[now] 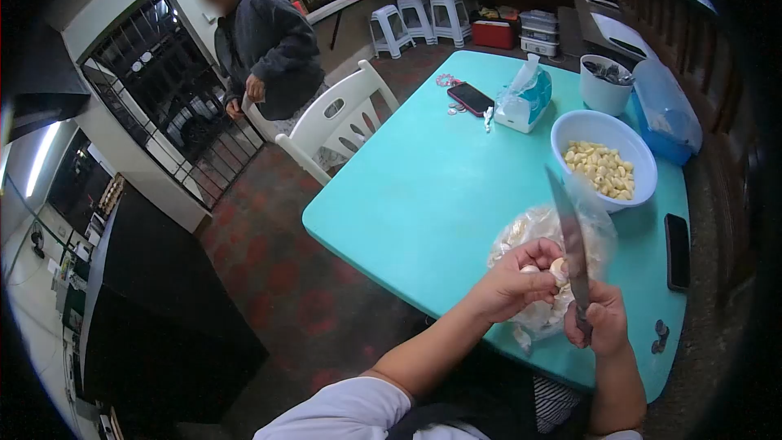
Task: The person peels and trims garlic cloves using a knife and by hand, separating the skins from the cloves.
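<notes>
My right hand [605,319] is wrapped round the handle of a long knife [573,248], its blade pointing up and away. Just left of the blade, my left hand [515,281] pinches whitish garlic cloves [558,270] between thumb and fingers. Below both hands lies a clear plastic bag [507,236] with pale garlic and skins in it, partly hidden by the hands. Beyond the bag stands a pale blue bowl [643,126] holding many peeled cloves [601,169]. A loose bit of garlic skin [522,339] rests near the table's front edge.
On the turquoise table [391,195] are a phone [471,99], a tissue pack [525,98], a white tub [606,85], a blue container [664,114] and a dark phone [677,253]. A person [273,49] stands behind a white chair [338,114].
</notes>
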Action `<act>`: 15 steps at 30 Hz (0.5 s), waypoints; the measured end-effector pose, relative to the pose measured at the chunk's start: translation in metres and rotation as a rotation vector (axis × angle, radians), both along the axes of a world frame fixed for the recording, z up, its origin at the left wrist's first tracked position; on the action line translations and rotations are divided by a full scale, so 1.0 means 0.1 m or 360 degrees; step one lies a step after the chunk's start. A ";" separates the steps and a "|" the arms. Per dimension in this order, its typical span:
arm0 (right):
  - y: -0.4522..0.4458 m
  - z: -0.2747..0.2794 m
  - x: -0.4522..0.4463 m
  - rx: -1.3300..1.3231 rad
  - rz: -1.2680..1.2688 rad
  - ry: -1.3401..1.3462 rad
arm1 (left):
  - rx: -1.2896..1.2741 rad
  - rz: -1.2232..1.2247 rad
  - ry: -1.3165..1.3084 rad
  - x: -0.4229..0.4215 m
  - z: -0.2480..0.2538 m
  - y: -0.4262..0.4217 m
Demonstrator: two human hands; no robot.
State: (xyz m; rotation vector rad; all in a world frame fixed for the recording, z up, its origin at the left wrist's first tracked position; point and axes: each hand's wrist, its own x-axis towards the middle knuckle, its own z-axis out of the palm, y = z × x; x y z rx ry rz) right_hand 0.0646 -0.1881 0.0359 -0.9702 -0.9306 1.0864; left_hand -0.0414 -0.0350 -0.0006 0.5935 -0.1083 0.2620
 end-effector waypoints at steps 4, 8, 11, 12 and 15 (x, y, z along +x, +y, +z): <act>-0.01 -0.03 0.07 0.0026 0.0101 0.0200 | -0.0003 -0.0007 0.0005 0.00 0.03 -0.02; 0.00 -0.01 0.06 0.0035 0.0137 0.0386 | 0.0053 0.0018 0.0013 -0.01 0.04 -0.03; 0.01 -0.04 0.08 0.0026 0.0159 0.0340 | 0.0081 0.0065 0.0025 -0.03 0.08 -0.04; 0.01 -0.03 0.08 0.0014 0.0150 0.0311 | 0.0095 0.0089 0.0041 -0.04 0.10 -0.05; 0.02 -0.03 0.08 -0.0006 0.0137 0.0236 | 0.0090 0.0184 0.0066 -0.05 0.13 -0.07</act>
